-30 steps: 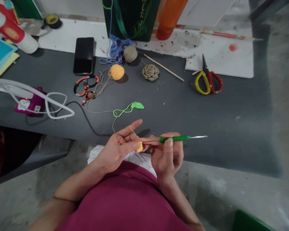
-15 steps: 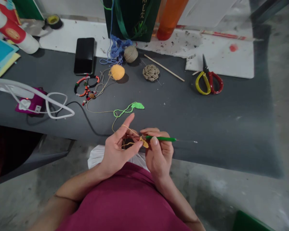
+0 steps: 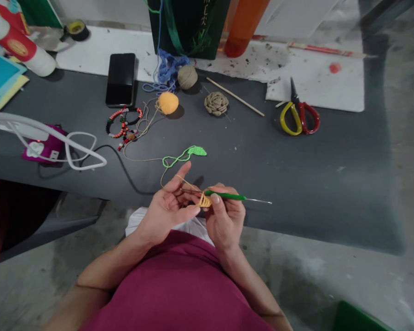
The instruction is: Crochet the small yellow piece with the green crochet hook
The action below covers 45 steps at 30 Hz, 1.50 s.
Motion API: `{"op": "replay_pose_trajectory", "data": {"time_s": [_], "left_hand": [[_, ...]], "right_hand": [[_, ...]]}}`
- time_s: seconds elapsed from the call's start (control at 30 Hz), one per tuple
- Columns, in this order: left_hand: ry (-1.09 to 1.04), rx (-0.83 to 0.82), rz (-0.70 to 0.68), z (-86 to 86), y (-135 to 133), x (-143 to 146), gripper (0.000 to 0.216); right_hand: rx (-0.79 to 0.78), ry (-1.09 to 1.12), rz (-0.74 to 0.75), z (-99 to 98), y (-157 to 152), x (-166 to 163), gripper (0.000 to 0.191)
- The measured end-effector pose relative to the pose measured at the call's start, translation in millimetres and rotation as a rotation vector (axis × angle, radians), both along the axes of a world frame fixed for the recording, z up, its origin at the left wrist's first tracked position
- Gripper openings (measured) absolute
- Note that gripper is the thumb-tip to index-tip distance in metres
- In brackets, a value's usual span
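A small yellow crochet piece (image 3: 204,200) sits between my two hands over the table's near edge. My left hand (image 3: 165,209) has its thumb tip at the piece's left edge and its other fingers behind it. Yellow yarn (image 3: 186,181) runs over the raised left index finger to the piece. My right hand (image 3: 226,216) is closed round the green handle of a crochet hook (image 3: 229,196), thumb against the piece's right side. The hook's thin left end passes at the top of the stitches. A yellow yarn ball (image 3: 168,103) lies farther back.
Beyond my hands lie a green crocheted leaf (image 3: 197,151), a brown crocheted rosette (image 3: 216,104), a wooden stick (image 3: 235,96) and scissors (image 3: 299,115). A phone (image 3: 121,80), beaded bracelets (image 3: 124,123) and a purple power adapter (image 3: 46,146) with cables are to the left.
The crochet piece has turned so its row of stitches shows. The hook and my right hand have shifted slightly left and up. My left thumb has drawn back a little to the piece's edge.
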<state>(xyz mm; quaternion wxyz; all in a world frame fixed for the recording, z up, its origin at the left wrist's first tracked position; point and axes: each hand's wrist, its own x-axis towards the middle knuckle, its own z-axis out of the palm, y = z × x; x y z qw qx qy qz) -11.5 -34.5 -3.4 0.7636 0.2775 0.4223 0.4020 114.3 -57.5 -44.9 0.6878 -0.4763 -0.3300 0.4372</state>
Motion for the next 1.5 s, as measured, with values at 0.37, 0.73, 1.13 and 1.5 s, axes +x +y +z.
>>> {"op": "replay_pose_trajectory", "data": {"time_s": [0.37, 0.73, 1.13, 1.5], "left_hand": [[-0.042, -0.007, 0.006, -6.9, 0.7, 2.9, 0.096], [-0.034, -0.038, 0.142, -5.9, -0.7, 11.1, 0.085], [-0.048, -0.016, 0.152, -10.2, -1.2, 11.6, 0.1], [-0.057, -0.01, 0.156, -10.7, 1.1, 11.2, 0.094]], "right_hand": [[-0.029, -0.033, 0.009, -1.0, -1.1, -0.5, 0.008], [-0.024, -0.073, 0.003, -8.7, -2.5, -4.0, 0.007], [-0.013, -0.075, -0.019, -8.2, 0.7, -4.9, 0.007], [0.077, -0.166, 0.011, -7.2, 1.1, -1.5, 0.012]]}}
